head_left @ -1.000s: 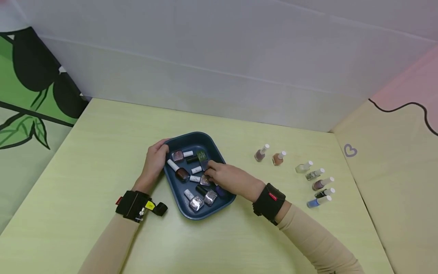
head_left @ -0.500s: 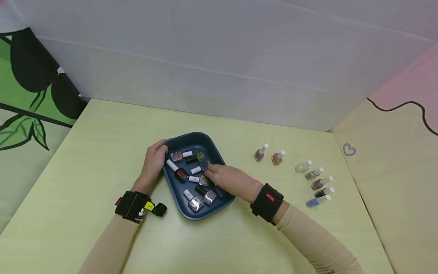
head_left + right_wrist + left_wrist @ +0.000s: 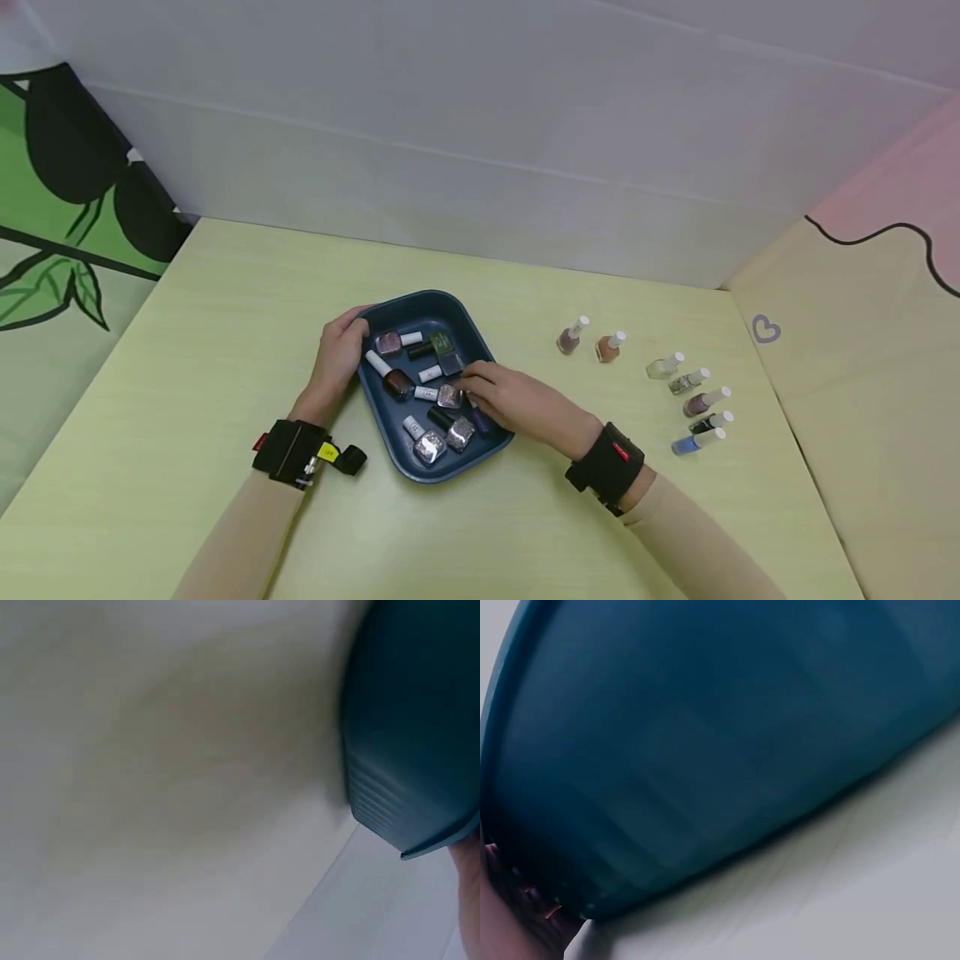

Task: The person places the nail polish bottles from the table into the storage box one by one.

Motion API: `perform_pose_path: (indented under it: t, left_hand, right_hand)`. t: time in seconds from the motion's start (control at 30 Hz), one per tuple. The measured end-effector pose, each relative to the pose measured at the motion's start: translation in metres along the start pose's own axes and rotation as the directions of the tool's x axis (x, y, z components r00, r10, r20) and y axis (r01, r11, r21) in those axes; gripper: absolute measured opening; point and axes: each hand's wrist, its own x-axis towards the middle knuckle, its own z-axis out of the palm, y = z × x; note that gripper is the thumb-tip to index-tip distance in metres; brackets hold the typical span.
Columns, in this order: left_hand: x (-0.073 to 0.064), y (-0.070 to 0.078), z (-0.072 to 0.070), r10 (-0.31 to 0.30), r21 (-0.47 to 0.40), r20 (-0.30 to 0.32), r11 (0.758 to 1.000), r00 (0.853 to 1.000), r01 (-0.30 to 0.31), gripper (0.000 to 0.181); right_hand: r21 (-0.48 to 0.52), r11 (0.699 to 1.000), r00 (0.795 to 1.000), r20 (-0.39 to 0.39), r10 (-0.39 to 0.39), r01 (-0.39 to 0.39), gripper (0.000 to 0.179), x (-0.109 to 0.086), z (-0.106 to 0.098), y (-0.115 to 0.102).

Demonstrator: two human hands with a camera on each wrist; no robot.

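Observation:
A dark blue tray (image 3: 397,467) holds several nail polish bottles. My left hand (image 3: 339,358) grips its left rim, thumb over the edge; the left wrist view is filled by the tray's outer wall (image 3: 705,735). Over the tray's right side is my right hand (image 3: 517,404), fingers bent down among the bottles. Close to its fingertips lie a glitter nail polish bottle (image 3: 449,397), a dark grey one (image 3: 450,363) and a purple one (image 3: 482,421). The hand partly covers this spot, so whether it pinches anything is hidden. In the right wrist view, the tray's wall (image 3: 420,735) shows at right.
On the table (image 3: 600,517), right of the tray, two nail polish bottles (image 3: 609,347) stand apart from a row of several others (image 3: 697,404). A pale wall (image 3: 480,192) rises behind the table, and a side panel (image 3: 847,375) borders it at right.
My right hand has shifted slightly right and its wrist has turned outward, uncovering more of the dark grey and glitter bottles. The left hand and tray stay in place.

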Motion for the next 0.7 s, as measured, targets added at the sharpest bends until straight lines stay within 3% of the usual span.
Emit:
perform_pose_path:
  t: [0.17,0.37,0.7]
  left_hand:
    - [0.000,0.000,0.001,-0.008,0.006,-0.008,1.000,1.000,0.008,0.047]
    - [0.000,0.000,0.002,0.000,0.016,-0.025,1.000,1.000,0.000,0.046]
    - [0.000,0.000,0.001,-0.008,0.021,-0.018,1.000,1.000,0.009,0.047]
  right_hand:
    - [0.096,0.995,0.991,-0.130,0.028,-0.016,0.030,-0.015,0.005,0.000]
    - [0.141,0.988,0.960,-0.262,0.097,-0.061,0.031,-0.032,0.010,-0.003]
    - [0.116,0.974,0.874,-0.429,0.227,-0.196,0.029,-0.076,0.007,0.005]
